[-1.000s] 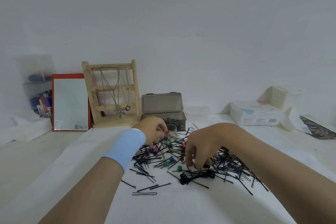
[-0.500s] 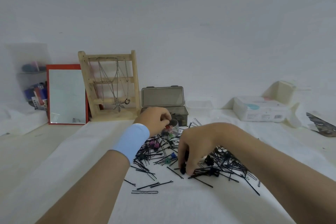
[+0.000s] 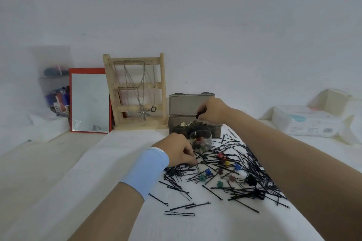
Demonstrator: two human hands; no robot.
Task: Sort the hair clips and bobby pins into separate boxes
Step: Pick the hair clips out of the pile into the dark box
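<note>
A heap of black bobby pins [image 3: 231, 174] lies on the white cloth, mixed with small coloured claw clips [image 3: 208, 171] and black claw clips [image 3: 251, 179]. My right hand [image 3: 212, 110] hovers over the open grey box [image 3: 215, 129] and pinches a black hair clip [image 3: 198, 115]. My left hand [image 3: 179, 152], with a blue wristband, rests curled on the left edge of the heap, fingertips among the pins; what it grips is hidden. A small round clear cup [image 3: 201, 140] with coloured clips stands in front of the box.
Behind stand a wooden jewellery rack with necklaces [image 3: 137, 92], a red-framed mirror [image 3: 90, 101] and a clear organiser [image 3: 55, 88]. A white wipes pack [image 3: 309, 121] and a white box [image 3: 333, 98] sit at the right. Loose pins [image 3: 180, 213] lie toward me.
My right hand lifted from the heap with a black clip and moved up and back over the grey box. My left hand moved from the clear cup down to the heap's left edge.
</note>
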